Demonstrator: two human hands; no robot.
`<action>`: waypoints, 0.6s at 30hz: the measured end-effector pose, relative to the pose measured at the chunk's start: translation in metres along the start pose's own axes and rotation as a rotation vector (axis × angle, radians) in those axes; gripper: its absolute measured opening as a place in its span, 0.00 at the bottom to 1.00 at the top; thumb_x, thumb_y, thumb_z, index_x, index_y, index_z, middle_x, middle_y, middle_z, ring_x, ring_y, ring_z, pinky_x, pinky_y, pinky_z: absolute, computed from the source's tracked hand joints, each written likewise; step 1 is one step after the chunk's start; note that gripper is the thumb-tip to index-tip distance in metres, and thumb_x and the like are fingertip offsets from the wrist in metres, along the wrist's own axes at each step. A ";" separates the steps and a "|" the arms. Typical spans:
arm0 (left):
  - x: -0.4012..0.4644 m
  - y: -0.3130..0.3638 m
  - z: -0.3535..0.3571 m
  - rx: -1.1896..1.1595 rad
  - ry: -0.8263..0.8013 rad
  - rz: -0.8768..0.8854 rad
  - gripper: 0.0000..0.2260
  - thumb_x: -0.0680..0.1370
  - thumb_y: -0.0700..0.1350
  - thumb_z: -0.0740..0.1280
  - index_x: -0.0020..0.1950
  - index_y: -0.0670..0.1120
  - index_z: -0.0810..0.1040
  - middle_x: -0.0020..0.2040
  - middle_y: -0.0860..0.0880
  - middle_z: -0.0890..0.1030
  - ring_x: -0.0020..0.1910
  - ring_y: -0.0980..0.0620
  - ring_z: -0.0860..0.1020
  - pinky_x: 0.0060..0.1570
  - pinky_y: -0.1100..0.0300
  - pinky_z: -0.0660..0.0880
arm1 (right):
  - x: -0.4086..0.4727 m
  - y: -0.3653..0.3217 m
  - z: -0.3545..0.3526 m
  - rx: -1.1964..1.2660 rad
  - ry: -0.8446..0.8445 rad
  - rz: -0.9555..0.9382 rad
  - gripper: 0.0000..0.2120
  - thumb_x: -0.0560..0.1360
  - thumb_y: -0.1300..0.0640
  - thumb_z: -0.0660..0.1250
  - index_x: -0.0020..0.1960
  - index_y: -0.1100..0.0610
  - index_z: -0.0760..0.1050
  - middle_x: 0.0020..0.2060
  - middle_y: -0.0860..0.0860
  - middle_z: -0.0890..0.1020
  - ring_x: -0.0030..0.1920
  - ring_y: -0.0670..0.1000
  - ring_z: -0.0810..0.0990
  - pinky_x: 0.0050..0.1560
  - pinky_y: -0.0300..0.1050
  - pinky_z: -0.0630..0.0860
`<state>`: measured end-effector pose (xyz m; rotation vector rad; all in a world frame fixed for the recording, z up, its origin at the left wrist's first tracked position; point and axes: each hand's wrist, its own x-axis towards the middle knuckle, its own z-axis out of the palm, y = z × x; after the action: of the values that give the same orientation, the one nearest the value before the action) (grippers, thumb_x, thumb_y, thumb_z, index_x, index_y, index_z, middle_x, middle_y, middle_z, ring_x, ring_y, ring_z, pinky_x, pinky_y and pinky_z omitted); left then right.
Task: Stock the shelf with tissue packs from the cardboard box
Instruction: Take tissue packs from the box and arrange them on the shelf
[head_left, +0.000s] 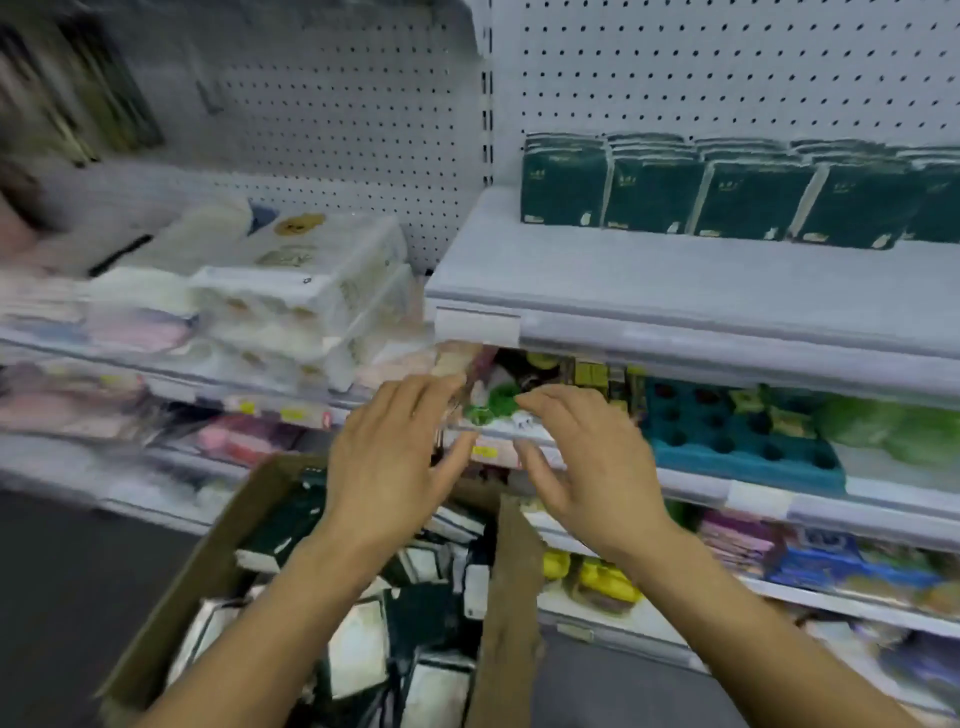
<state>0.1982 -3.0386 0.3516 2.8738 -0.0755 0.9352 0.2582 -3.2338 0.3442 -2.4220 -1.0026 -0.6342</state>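
A brown cardboard box (208, 561) stands on the floor in front of the shelving, filled with dark green and white tissue packs (415, 613) lying loose. A row of dark green tissue packs (727, 197) stands upright on the white upper shelf (623, 291) at the right. My left hand (389, 467) and my right hand (576, 462) hover side by side above the box's far end, fingers spread and relaxed, holding nothing. The view is blurred by motion.
White plastic-wrapped tissue bundles (291, 291) are stacked on the left shelf. A teal tray with holes (737, 441) and green items sit on the middle right shelf. Lower shelves hold colourful packets. Perforated back panels rise behind. Dark floor lies at the left.
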 end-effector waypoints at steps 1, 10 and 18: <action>-0.016 -0.014 -0.002 0.019 -0.055 -0.035 0.20 0.76 0.55 0.65 0.66 0.47 0.76 0.56 0.48 0.80 0.54 0.46 0.78 0.42 0.52 0.77 | -0.003 -0.012 0.013 0.029 -0.049 -0.019 0.18 0.78 0.49 0.59 0.62 0.56 0.76 0.55 0.54 0.80 0.54 0.58 0.78 0.47 0.53 0.77; -0.140 -0.107 0.012 0.007 -0.549 -0.523 0.22 0.80 0.56 0.63 0.72 0.54 0.68 0.64 0.52 0.74 0.64 0.50 0.72 0.52 0.53 0.75 | -0.030 -0.075 0.129 0.106 -0.765 -0.014 0.19 0.80 0.47 0.61 0.70 0.49 0.69 0.66 0.50 0.73 0.66 0.54 0.70 0.59 0.50 0.70; -0.195 -0.161 0.059 -0.345 -0.489 -1.085 0.20 0.77 0.53 0.70 0.67 0.48 0.73 0.63 0.50 0.77 0.59 0.49 0.76 0.56 0.53 0.74 | -0.033 -0.061 0.194 0.038 -0.866 0.075 0.21 0.79 0.50 0.63 0.70 0.51 0.69 0.67 0.51 0.70 0.68 0.54 0.67 0.61 0.52 0.73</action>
<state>0.0887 -2.8839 0.1735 2.1891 1.0317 -0.0008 0.2398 -3.1055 0.1846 -2.7037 -1.1829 0.5230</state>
